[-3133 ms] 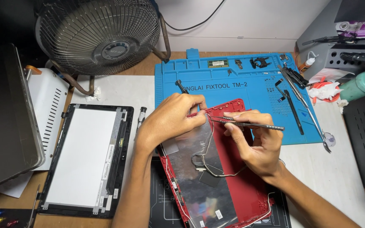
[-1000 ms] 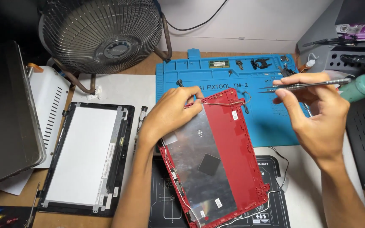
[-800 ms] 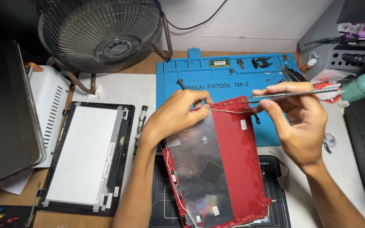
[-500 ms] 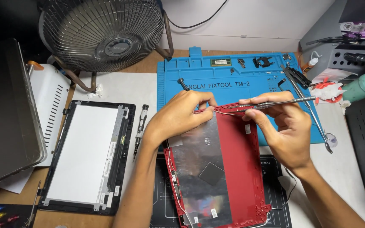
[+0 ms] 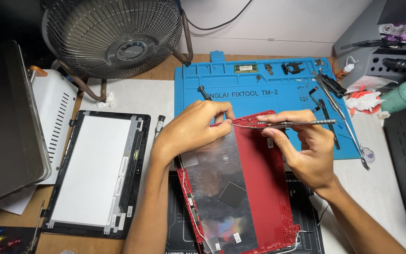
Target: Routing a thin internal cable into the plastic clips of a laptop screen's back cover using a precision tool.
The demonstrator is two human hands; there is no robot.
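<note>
A red laptop lid shell (image 5: pixel 264 188) lies face-up in front of me, lined with silver foil (image 5: pixel 217 178) and a small black square pad. My left hand (image 5: pixel 191 129) rests on the shell's top left corner, fingertips pinching a thin wire there. My right hand (image 5: pixel 304 146) holds metal tweezers (image 5: pixel 297 123) level across the shell's top edge, tips pointing left toward the wire near my left fingers. A thin cable runs down the shell's left edge.
A blue repair mat (image 5: pixel 259 89) with small parts and tools lies behind the shell. A loose screen panel (image 5: pixel 95 174) sits at left beside a closed grey laptop (image 5: pixel 5 127). A fan (image 5: pixel 113 35) stands at the back. A green bottle (image 5: pixel 402 96) and grey tool rack are at right.
My right hand came back from the right side of the mat with the tweezers and now holds them at the shell's top edge. The shell shifted slightly under my left hand.
</note>
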